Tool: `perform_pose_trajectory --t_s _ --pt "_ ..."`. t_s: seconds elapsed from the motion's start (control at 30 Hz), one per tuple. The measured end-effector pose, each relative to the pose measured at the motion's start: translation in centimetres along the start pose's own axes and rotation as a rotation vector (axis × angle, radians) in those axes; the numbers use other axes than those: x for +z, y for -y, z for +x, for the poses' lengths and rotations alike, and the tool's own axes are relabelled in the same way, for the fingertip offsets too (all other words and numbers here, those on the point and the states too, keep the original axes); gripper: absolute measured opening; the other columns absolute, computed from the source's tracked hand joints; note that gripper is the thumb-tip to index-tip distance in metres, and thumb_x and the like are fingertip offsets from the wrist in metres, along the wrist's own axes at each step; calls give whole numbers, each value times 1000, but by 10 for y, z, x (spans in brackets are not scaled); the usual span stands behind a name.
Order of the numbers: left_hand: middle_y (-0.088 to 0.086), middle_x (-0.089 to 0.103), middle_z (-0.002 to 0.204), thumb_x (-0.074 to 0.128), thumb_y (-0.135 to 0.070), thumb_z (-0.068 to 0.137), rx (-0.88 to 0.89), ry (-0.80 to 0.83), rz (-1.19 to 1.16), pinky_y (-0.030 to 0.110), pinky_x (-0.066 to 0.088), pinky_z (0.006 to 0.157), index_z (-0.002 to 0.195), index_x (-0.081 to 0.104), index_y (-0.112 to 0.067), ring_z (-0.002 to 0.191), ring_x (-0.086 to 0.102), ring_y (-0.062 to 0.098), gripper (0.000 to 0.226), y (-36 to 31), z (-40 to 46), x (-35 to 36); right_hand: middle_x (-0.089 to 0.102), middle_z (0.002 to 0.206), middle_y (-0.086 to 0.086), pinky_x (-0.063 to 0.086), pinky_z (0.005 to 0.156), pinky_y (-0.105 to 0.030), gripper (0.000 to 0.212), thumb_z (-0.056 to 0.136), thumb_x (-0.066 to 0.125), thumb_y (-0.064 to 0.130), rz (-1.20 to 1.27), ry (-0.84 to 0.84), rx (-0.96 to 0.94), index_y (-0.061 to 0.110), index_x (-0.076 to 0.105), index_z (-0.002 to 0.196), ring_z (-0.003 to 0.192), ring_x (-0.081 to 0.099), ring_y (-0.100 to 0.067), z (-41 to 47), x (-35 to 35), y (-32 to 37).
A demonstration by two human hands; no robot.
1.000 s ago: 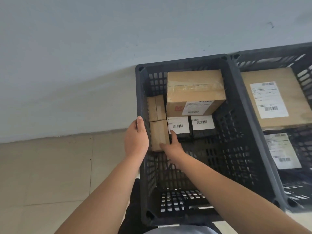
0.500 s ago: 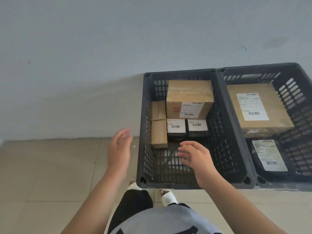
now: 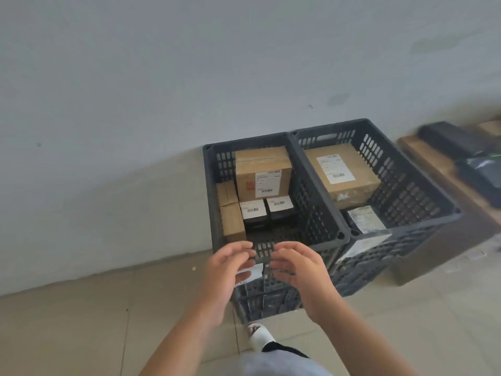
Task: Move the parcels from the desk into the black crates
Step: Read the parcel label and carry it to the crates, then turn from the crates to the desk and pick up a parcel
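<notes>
Two black crates stand side by side against the wall. The left crate [image 3: 210,191] holds a large cardboard box [image 3: 261,175], two small brown boxes [image 3: 230,210] and two small black parcels with white labels [image 3: 253,213]. The right crate [image 3: 401,191] holds a flat cardboard box [image 3: 341,172] and a black bag with a label [image 3: 366,219]. My left hand [image 3: 227,270] and my right hand [image 3: 301,270] hover close together in front of the left crate's near wall, palms facing each other, fingers loosely curled, holding nothing.
A low wooden surface [image 3: 423,156] with dark bags [image 3: 455,142] lies to the right of the crates. Beige floor tiles [image 3: 81,321] spread to the left. My foot in a white slipper [image 3: 260,336] stands just before the crates.
Both hands have pulled out of the left crate and come together in front of it. The view has drawn back from the crates and turned right, showing the wooden surface.
</notes>
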State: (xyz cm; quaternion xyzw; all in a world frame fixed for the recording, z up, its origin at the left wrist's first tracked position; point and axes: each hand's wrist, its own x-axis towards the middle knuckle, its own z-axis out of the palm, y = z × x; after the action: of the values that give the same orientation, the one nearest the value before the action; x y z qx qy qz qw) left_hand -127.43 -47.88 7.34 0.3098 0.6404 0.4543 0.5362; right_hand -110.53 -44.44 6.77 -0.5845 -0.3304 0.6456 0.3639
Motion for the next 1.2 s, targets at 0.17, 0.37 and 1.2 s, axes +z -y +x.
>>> perform_pose_trajectory --t_s 0.17,0.37,1.2 --pt "-2 80 99 57 -10 104 -51 129 -53 31 60 83 105 79 -22 93 77 15 26 33 -57 24 79 93 -11 60 76 -30 15 101 63 10 91 -142 -71 12 78 100 86 77 -22 -64 -36 -24" --pt "5 80 100 57 -5 102 -155 315 -73 35 58 84 101 80 -19 89 75 17 27 58 -108 75 79 91 -12 59 83 -41 24 99 62 5 188 -293 -120 16 79 86 82 74 -20 -141 -87 -48" --pt "11 79 100 58 -3 101 -136 583 111 32 58 77 103 79 -13 85 74 18 23 62 -120 475 76 86 -11 57 80 -39 19 100 56 1 559 -698 -223 2 75 97 82 72 -24 -141 -487 -18"
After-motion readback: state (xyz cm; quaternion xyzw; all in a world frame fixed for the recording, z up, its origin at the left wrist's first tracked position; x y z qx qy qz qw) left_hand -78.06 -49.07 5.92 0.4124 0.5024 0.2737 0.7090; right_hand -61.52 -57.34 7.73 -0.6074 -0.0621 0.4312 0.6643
